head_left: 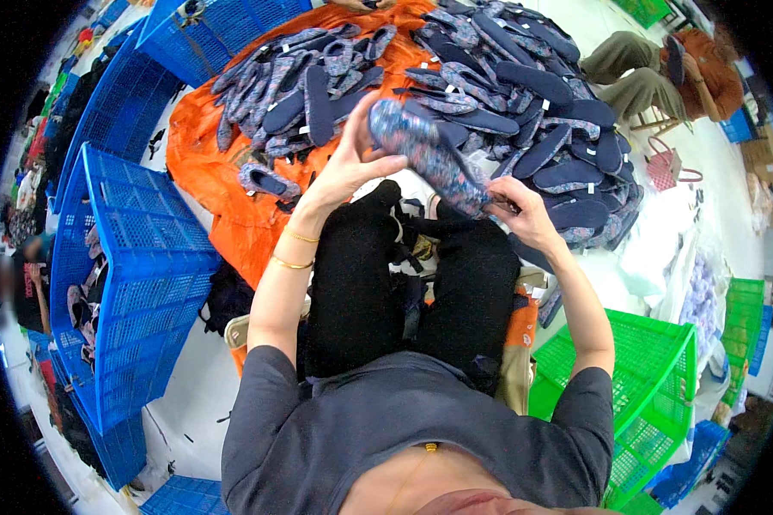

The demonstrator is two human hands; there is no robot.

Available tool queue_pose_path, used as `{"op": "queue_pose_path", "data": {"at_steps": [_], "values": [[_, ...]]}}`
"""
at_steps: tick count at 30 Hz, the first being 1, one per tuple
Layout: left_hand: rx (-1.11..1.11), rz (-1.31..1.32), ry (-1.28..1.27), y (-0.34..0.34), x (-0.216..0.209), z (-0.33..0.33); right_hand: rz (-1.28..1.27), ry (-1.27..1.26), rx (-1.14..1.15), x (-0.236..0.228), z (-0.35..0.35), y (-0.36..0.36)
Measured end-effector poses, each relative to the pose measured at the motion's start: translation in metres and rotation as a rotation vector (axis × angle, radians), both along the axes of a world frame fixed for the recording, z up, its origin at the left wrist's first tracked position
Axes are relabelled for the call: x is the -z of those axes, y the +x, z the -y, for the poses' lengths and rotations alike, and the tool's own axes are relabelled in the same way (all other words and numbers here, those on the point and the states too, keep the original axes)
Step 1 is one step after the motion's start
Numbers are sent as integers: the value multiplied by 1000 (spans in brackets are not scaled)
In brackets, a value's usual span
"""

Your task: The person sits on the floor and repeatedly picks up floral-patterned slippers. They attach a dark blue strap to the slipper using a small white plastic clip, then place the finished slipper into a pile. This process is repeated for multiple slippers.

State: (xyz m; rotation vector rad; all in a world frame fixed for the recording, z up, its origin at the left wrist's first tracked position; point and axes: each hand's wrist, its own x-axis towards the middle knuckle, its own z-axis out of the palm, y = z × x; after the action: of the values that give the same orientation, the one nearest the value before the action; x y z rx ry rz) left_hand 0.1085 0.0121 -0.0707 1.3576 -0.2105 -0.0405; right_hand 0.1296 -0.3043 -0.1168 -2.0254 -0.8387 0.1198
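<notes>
A blue floral fabric slipper [425, 153] is held slantwise above my knees, its patterned side toward me. My left hand [358, 161] grips the far-left end, with the thumb on the near side and the fingers mostly behind it. At the lower right end, my right hand [522, 210] pinches the edge of the slipper. Beyond it lies a large heap of matching slippers [532, 81] with dark navy soles, several with small white tags. One loose slipper [268, 180] rests on the orange sheet [223, 193], left of my left wrist.
Blue plastic crates [150, 283] stand along my left. A green crate [618, 360] is by my right elbow. Another person [653, 77] sits at the far right, holding a dark slipper. A red-and-white checked bag [664, 165] is near that person.
</notes>
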Motion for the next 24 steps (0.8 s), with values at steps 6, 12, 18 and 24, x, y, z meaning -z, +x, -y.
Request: {"op": "queue_pose_path", "data": {"at_steps": [6,12,18,24], "values": [[13,262,244,-74,-19,34,-563,477,115,-46,-30,-52],[-473,495,633,-150,32,78,-767,106,-13,-84,-55,-106],[-671,481,576,-170,63,96,-786,146,42,-65,-60,-123],[-755,539,550,-166,67,103,-943,377,-63,-68,-57,-120]]}}
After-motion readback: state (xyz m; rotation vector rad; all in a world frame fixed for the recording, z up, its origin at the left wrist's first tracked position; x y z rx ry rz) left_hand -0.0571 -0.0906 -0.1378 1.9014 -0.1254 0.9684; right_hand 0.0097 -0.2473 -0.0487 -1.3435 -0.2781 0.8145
